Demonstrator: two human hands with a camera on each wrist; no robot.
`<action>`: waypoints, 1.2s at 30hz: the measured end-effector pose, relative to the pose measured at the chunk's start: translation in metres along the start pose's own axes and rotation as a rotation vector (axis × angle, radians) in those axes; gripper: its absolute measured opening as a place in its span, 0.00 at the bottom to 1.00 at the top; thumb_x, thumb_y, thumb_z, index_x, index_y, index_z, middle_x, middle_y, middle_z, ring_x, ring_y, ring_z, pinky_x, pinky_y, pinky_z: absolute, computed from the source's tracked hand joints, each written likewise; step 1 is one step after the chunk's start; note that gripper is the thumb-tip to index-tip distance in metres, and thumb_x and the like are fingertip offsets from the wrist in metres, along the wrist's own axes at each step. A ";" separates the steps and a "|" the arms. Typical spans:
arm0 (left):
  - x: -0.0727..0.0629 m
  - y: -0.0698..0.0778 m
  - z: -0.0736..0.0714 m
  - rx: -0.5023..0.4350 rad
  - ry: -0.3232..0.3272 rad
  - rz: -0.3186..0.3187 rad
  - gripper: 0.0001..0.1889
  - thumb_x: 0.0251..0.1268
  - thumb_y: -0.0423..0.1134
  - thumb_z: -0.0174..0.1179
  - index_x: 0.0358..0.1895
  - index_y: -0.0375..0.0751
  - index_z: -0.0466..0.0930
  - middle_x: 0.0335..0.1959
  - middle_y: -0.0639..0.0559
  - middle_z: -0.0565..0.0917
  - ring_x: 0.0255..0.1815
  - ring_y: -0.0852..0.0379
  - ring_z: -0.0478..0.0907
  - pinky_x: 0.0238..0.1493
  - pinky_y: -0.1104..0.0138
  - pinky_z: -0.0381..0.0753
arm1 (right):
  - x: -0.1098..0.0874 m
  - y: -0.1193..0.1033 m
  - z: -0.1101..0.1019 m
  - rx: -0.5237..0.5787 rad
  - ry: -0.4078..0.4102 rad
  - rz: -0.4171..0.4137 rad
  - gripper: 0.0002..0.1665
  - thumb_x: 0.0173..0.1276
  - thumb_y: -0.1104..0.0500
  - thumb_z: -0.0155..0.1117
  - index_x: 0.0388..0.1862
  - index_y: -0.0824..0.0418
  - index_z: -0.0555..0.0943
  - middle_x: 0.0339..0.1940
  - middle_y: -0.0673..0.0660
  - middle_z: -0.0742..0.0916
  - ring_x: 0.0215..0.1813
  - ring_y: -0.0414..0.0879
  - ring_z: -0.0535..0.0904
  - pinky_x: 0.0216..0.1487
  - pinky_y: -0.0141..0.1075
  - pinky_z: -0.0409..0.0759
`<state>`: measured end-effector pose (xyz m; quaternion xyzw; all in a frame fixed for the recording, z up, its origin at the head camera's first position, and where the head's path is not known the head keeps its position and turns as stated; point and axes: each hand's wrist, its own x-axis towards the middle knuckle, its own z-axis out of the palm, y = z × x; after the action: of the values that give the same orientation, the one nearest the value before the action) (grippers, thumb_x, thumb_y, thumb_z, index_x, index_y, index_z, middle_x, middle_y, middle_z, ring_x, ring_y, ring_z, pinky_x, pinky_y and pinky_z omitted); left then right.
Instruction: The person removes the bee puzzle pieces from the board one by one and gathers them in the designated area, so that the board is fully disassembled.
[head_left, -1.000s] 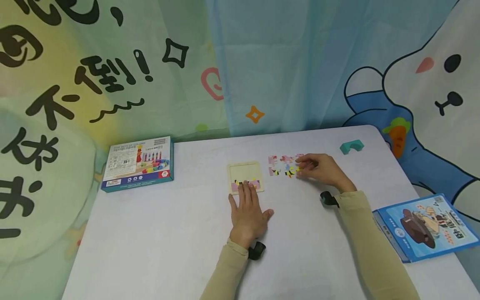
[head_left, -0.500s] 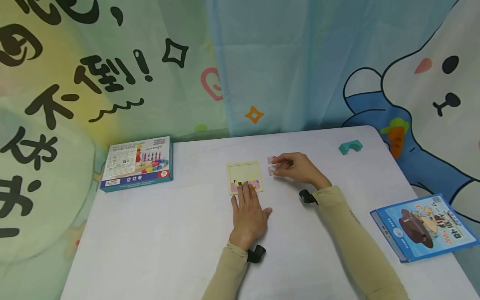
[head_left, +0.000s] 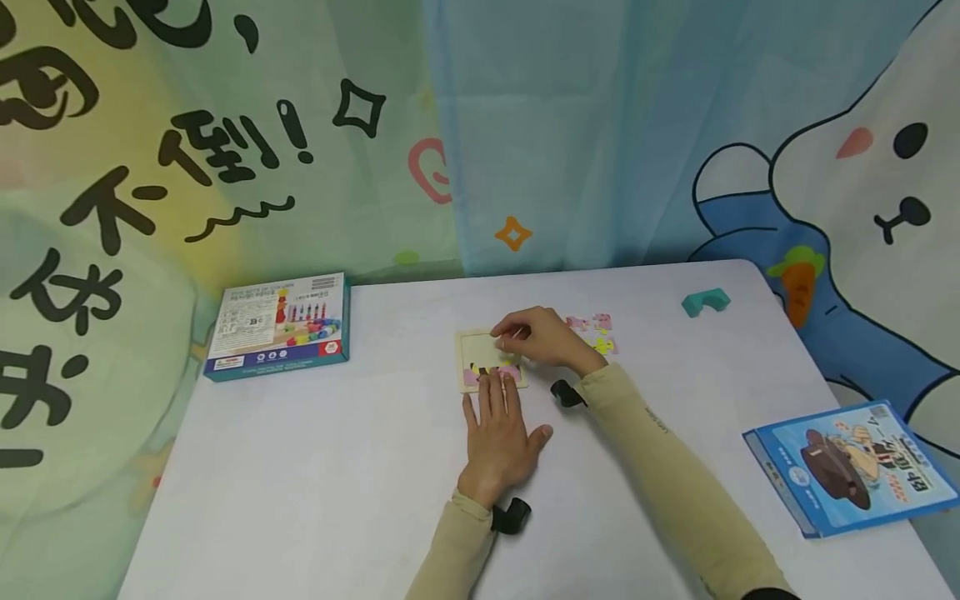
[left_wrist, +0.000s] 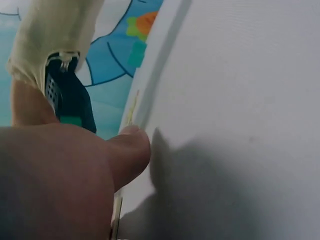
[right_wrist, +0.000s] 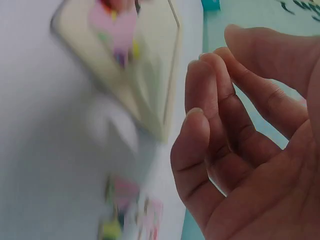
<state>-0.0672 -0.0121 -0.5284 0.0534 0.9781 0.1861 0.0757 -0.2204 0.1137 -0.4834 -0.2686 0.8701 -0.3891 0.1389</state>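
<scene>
My left hand (head_left: 498, 446) lies flat with straight fingers, its fingertips on the lower edge of a small pale puzzle tray (head_left: 463, 342). A strip of pink, yellow and black puzzle pieces (head_left: 510, 372) lines the tray's near side. Above the tray's upper right part hovers my right hand (head_left: 543, 337), fingers bent and thumb close to the index fingertip. The right wrist view shows a slim gap between those tips; whether they hold a piece I cannot tell. Loose puzzle pieces (head_left: 602, 342) lie right of the tray, partly hidden by the right hand; they appear blurred in the right wrist view.
A boxed toy set (head_left: 281, 325) stands at the back left of the white table (head_left: 322, 467). A teal arch block (head_left: 706, 302) sits at the back right. A blue box (head_left: 851, 467) lies at the right edge. Behind hangs a printed curtain (head_left: 570, 125).
My right hand has moved left from the loose pieces to over the tray, uncovering the right-hand pieces. The left hand stays on the tray's edge.
</scene>
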 end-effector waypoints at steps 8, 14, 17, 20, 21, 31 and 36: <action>-0.001 0.000 -0.010 0.002 -0.058 0.022 0.49 0.78 0.62 0.56 0.85 0.30 0.48 0.88 0.34 0.49 0.89 0.36 0.44 0.83 0.35 0.47 | 0.012 -0.010 0.023 -0.019 -0.126 -0.016 0.16 0.76 0.56 0.70 0.57 0.62 0.89 0.49 0.56 0.93 0.47 0.47 0.90 0.54 0.43 0.87; -0.004 0.002 -0.012 0.008 -0.074 0.010 0.48 0.79 0.62 0.55 0.86 0.31 0.48 0.88 0.34 0.48 0.89 0.37 0.43 0.84 0.36 0.46 | 0.015 -0.014 0.033 -0.050 -0.132 -0.024 0.12 0.75 0.56 0.71 0.51 0.60 0.91 0.43 0.54 0.93 0.44 0.44 0.89 0.52 0.41 0.87; -0.005 0.001 -0.012 0.006 -0.061 0.016 0.48 0.79 0.62 0.55 0.85 0.30 0.50 0.87 0.33 0.50 0.89 0.36 0.45 0.83 0.35 0.47 | 0.018 -0.015 0.037 -0.076 -0.140 -0.031 0.08 0.74 0.56 0.71 0.46 0.57 0.92 0.39 0.50 0.93 0.41 0.40 0.87 0.50 0.39 0.85; -0.005 0.001 -0.012 0.004 -0.051 0.025 0.47 0.79 0.61 0.55 0.84 0.28 0.52 0.87 0.31 0.52 0.89 0.35 0.46 0.82 0.35 0.49 | 0.020 -0.016 0.039 -0.095 -0.157 -0.022 0.05 0.73 0.55 0.72 0.42 0.54 0.91 0.36 0.48 0.92 0.39 0.38 0.85 0.49 0.37 0.83; -0.005 0.001 -0.012 -0.001 -0.045 0.027 0.47 0.79 0.61 0.55 0.83 0.28 0.53 0.86 0.31 0.52 0.88 0.35 0.46 0.82 0.34 0.49 | 0.021 -0.017 0.039 -0.099 -0.161 -0.020 0.04 0.72 0.55 0.72 0.41 0.54 0.90 0.36 0.48 0.91 0.39 0.37 0.84 0.49 0.37 0.83; -0.004 0.001 -0.008 0.025 -0.072 0.020 0.48 0.79 0.63 0.53 0.85 0.30 0.51 0.88 0.32 0.49 0.89 0.37 0.43 0.83 0.35 0.46 | 0.021 -0.019 0.038 -0.073 -0.156 0.013 0.05 0.70 0.57 0.74 0.38 0.56 0.86 0.33 0.50 0.89 0.36 0.38 0.82 0.46 0.35 0.80; -0.006 0.003 -0.015 0.018 -0.077 0.016 0.46 0.79 0.61 0.55 0.83 0.29 0.54 0.87 0.31 0.51 0.89 0.36 0.45 0.83 0.36 0.48 | 0.023 -0.019 0.040 -0.062 -0.160 0.002 0.04 0.72 0.58 0.72 0.39 0.57 0.85 0.32 0.50 0.88 0.35 0.37 0.80 0.44 0.34 0.78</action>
<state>-0.0637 -0.0153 -0.5130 0.0692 0.9757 0.1759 0.1112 -0.2138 0.0659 -0.4958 -0.3022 0.8682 -0.3390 0.2001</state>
